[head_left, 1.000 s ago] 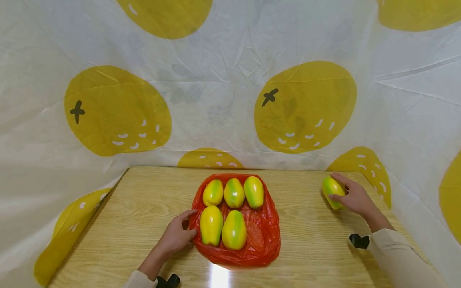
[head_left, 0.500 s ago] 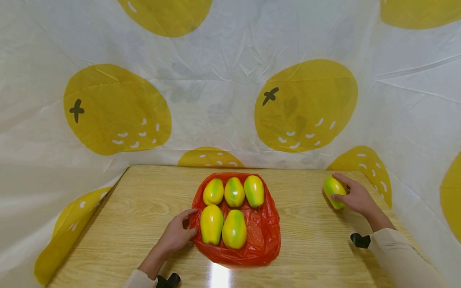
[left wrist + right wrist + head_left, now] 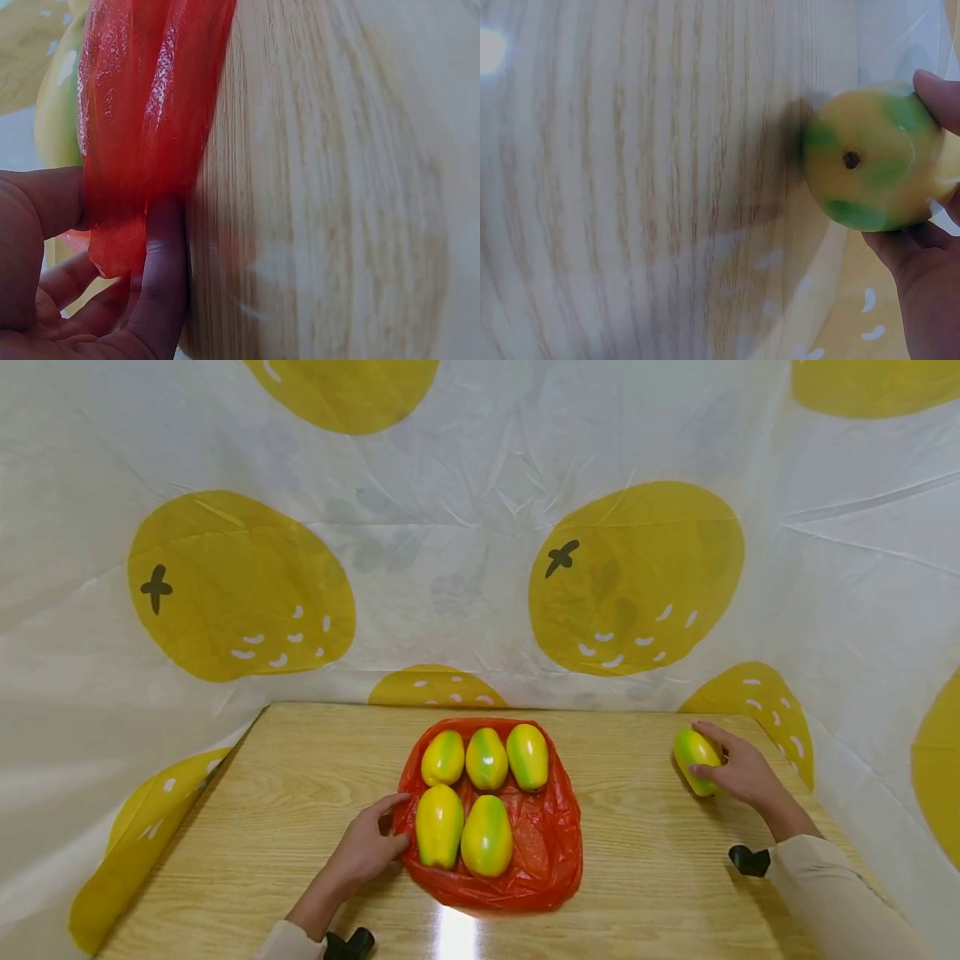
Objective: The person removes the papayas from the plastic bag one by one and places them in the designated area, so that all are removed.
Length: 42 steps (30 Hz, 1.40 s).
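A red plastic bag [image 3: 538,847] lies spread on the wooden table with several yellow-green papayas [image 3: 487,837] on it, in a back row and a front row. My left hand [image 3: 363,845] pinches the left edge of the bag; in the left wrist view the red film [image 3: 142,112] runs between thumb and fingers. At the far right of the table my right hand [image 3: 742,770] grips another papaya [image 3: 692,762], fingers over its far side and thumb on the near side. In the right wrist view the end of that papaya [image 3: 862,169] faces the camera, close to the tabletop.
The wooden table [image 3: 630,868] has bare wood on both sides of the bag. White cloth [image 3: 442,577] printed with big yellow fruit hangs behind and along the sides. A black wrist device [image 3: 750,860] sits at each sleeve.
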Motion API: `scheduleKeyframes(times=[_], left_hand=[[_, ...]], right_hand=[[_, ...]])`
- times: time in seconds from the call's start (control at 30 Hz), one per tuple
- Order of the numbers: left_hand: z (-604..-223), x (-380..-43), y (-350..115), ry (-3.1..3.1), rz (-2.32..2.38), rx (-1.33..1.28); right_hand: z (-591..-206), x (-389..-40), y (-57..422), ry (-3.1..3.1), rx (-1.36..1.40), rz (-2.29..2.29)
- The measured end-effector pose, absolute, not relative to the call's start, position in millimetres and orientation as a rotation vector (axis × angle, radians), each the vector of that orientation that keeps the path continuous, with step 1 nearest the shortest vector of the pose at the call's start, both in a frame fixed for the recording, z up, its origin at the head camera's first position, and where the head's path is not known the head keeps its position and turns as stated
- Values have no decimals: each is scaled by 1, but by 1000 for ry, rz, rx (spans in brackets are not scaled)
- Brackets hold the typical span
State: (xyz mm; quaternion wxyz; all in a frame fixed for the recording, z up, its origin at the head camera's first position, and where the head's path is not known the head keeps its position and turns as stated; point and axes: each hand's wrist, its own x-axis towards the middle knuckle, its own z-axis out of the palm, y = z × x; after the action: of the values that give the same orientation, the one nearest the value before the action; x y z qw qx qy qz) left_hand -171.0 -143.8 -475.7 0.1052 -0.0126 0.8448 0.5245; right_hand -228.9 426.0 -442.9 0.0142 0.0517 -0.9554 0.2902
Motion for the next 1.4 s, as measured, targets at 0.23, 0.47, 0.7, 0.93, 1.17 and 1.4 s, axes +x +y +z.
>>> scheduleKeyframes(times=[0.23,0.47,0.7,0.93,1.17,1.4], left_hand=[[-475,-170,-143,2491,1545,-30],[-474,-171,-143,2485,1551,-34],[-474,-171,-143,2489,1543,-40],[-476,-170,-143,2488,1549,-44],[-477,-170,-143,2501,1536,-34],[-476,-170,-144,2500,1536,-38]], right_hand=[[-444,-228,427,-2973,154,907],[-445,-229,430,-2981,144,904],[-444,-229,430,-2995,133,901],[-447,-229,432,-2998,140,933],[-446,-228,431,-2982,160,911],[-443,-226,427,-2982,150,911]])
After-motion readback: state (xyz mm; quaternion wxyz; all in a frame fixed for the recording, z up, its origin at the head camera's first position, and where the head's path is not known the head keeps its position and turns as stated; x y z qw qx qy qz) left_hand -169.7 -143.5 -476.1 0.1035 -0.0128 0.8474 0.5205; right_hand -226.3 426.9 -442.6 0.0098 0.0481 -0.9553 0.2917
